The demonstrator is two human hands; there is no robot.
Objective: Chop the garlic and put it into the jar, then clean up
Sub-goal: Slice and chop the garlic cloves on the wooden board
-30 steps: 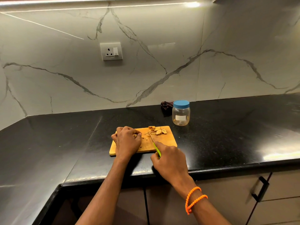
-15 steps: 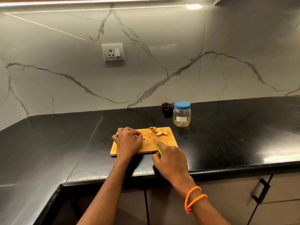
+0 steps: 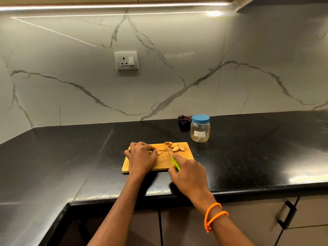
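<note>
1. Everything is placed relative to the wooden cutting board (image 3: 184, 154), which lies on a black counter (image 3: 248, 157) near its front edge.
2. On the board's left half, the left hand (image 3: 141, 158) rests with fingers curled over a small piece of garlic (image 3: 150, 152), pinning it down. It sits in the same place as half a second ago.
3. Just right of those fingers lies a small scatter of chopped bits (image 3: 160, 153). It looks much as it did a second ago, so the chopping appears to be in progress, not finished.
4. At the board's front right corner, the right hand (image 3: 189, 176) is wrapped around the green handle of a knife (image 3: 174, 162). A second ago the blade reached further up the board; now it shows shorter and lower, which suggests a stroke coming down beside the held piece.
5. At the board's back right corner sits a pile of uncut garlic cloves (image 3: 175, 147), so much cutting remains.
6. Behind and right of the board, apart from it, stands the jar (image 3: 200, 132) with its blue lid on; filling has not begun.
7. Hard to make out: the blade itself is blurred and thin, and where it meets the garlic cannot be told. A dark crumpled thing (image 3: 183, 120) behind the jar is unidentifiable.
</note>
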